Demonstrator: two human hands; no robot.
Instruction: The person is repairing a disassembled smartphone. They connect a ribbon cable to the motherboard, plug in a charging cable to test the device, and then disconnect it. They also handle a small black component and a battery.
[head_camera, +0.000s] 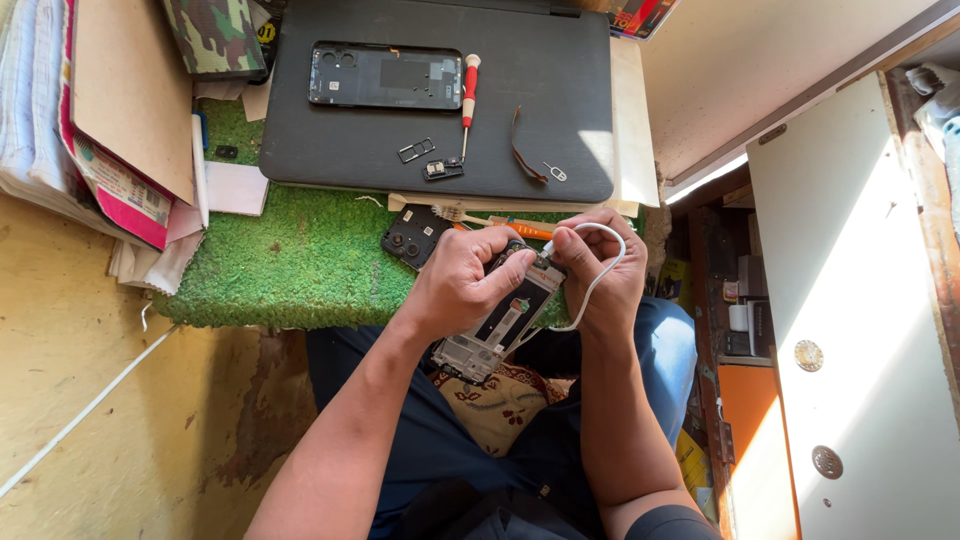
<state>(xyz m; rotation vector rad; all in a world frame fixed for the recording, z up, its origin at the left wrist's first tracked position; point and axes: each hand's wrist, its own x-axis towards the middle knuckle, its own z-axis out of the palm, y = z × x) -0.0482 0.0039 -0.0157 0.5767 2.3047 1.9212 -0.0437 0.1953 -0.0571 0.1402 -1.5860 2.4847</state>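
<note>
**Opened phone held with a cable at its top end**

The left hand (462, 285) grips the stripped smartphone (505, 322), back cover already off. At its 1 o'clock end, the right hand (598, 262) pinches a white cable (597, 275). Toward 12 o'clock, on the black board (540, 80), lie the removed back cover (385, 76), a red-handled screwdriver (468, 92) and a SIM tray (416, 150), not yet refitted.

- The opened phone (505, 322) shows silver metal around a black centre.
- A white cable (598, 270) loops beside it.
- The mat (300, 260) is bright green and tufted.
- The closed laptop (540, 90) is matt black.
- The screwdriver (468, 88) has a red handle with a white cap.
- The pouch (212, 35) is camouflage in green, brown and tan.
- The trousers (665, 340) are blue.
</note>
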